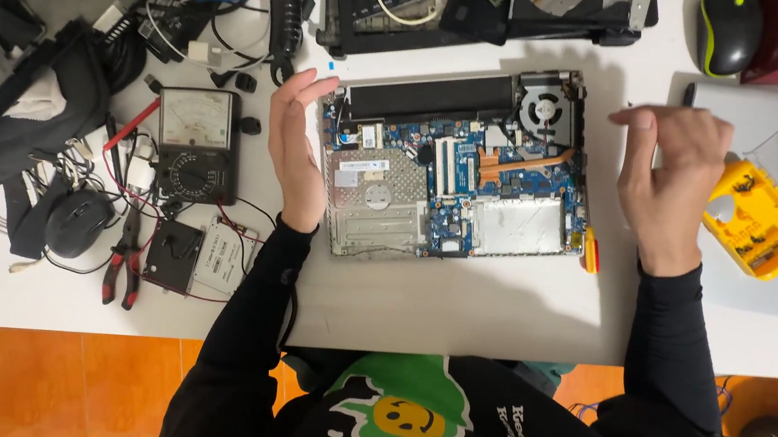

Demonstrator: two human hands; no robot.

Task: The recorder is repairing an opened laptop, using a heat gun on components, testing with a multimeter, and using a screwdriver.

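An opened laptop base (453, 172) lies on the white table (457, 304), its blue circuit board, copper heat pipe, fan and black battery exposed. My left hand (298, 145) stands edge-on against the laptop's left side, fingers apart, holding nothing. My right hand (669, 177) hovers to the right of the laptop, a little apart from it, fingers loosely curled and empty. A small red and yellow tool (590, 251) lies by the laptop's lower right corner.
A black analogue multimeter (194, 146), red-handled pliers (124, 262), a drive (223, 258), a dark mouse (79, 222) and tangled cables crowd the left. A yellow bit case (757, 223) sits at right. Another laptop part (414, 2) and a mouse (728, 31) lie behind.
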